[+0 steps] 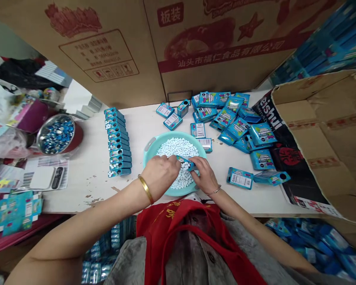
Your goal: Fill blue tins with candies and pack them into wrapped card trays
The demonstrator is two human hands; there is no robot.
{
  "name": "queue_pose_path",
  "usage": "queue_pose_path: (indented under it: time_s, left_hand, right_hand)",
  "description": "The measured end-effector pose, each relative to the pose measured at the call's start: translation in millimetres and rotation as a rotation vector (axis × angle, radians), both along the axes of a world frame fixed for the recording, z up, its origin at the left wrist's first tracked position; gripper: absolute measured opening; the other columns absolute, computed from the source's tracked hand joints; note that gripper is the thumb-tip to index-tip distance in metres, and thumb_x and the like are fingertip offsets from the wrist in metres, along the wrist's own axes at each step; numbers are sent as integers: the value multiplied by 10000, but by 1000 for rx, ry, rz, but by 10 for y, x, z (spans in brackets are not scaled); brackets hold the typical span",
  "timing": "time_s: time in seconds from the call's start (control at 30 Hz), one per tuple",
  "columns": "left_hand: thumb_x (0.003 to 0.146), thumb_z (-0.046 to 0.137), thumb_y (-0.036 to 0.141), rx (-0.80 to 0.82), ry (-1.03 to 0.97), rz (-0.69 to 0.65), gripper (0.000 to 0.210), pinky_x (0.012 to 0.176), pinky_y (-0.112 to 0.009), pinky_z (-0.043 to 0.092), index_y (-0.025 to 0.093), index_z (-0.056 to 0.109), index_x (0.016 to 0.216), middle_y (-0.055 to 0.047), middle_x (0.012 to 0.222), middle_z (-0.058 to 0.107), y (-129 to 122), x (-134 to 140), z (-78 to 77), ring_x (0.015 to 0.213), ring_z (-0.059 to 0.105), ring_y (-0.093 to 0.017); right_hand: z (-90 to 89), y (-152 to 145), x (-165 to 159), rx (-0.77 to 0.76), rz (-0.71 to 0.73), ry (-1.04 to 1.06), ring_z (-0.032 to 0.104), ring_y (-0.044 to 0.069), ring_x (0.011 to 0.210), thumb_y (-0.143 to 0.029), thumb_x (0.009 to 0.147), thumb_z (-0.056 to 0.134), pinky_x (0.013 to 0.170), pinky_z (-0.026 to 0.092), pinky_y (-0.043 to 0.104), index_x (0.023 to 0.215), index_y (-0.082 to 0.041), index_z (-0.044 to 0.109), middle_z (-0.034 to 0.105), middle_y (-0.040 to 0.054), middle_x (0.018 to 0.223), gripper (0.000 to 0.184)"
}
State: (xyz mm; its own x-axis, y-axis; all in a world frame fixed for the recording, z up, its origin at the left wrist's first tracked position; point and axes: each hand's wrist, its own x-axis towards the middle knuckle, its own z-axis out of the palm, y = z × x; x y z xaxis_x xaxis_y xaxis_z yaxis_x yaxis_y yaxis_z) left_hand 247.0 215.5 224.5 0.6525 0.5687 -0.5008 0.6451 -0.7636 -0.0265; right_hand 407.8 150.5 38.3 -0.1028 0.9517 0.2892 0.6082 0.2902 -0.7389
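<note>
A small blue candy box (185, 161) is tilted over a turquoise bowl (147, 157) of small white candies (179, 145). My right hand (205, 175) grips the box by its right end. White candies show at the box's mouth. My left hand (161, 174), a gold bangle on its wrist, is closed with curled fingers at the box's left end, above the candies. What its fingers hold is hidden. To the left of the bowl stands a row of blue candy boxes (119, 148), with white candies showing at several of their openings.
Blue boxes (234, 120) lie heaped behind and right of the bowl. An open carton (314, 130) stands at the right. Tall cartons (112, 43) wall off the back. A metal pot (59, 134) of blue pieces and a small white device (43, 177) sit left.
</note>
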Motion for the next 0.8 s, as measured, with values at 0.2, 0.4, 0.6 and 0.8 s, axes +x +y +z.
queue_pose_path:
  time_s: [0.2, 0.4, 0.6, 0.8]
  left_hand:
    - [921, 440, 149, 73, -129, 110, 188, 719, -319, 483, 154, 586, 1038, -82, 931, 612, 168, -384, -387, 896, 599, -220]
    - [910, 390, 100, -156, -148, 361, 237, 805, -360, 468, 143, 583, 1040, -116, 1007, 602, 287, -864, -1628, 948, 585, -232]
    - [878, 458, 121, -285, -327, 406, 288, 889, -312, 451, 192, 550, 1142, -73, 1124, 605, 44, -391, -2428, 1054, 560, -198]
    - [875, 487, 164, -384, -525, 433, 327, 889, -287, 463, 160, 504, 1201, -79, 1174, 604, -23, -267, -2484, 1022, 587, -178]
  right_hand:
    - [-43, -6, 77, -17, -39, 17, 517, 279, 1110, -105, 788, 465, 963, 460, 493, 1219, -208, 507, 562, 116, 1156, 445]
    - [-39, -30, 279, -54, -106, 37, 533, 281, 1092, -177, 819, 494, 944, 466, 492, 1195, -222, 515, 574, 109, 1137, 379]
    - [24, -10, 364, -43, -187, 68, 569, 263, 1029, -252, 849, 545, 882, 494, 447, 1156, -221, 533, 589, 104, 1081, 309]
    - [57, 4, 424, -47, -259, 81, 577, 246, 1000, -297, 853, 583, 859, 499, 416, 1135, -214, 541, 587, 96, 1066, 297]
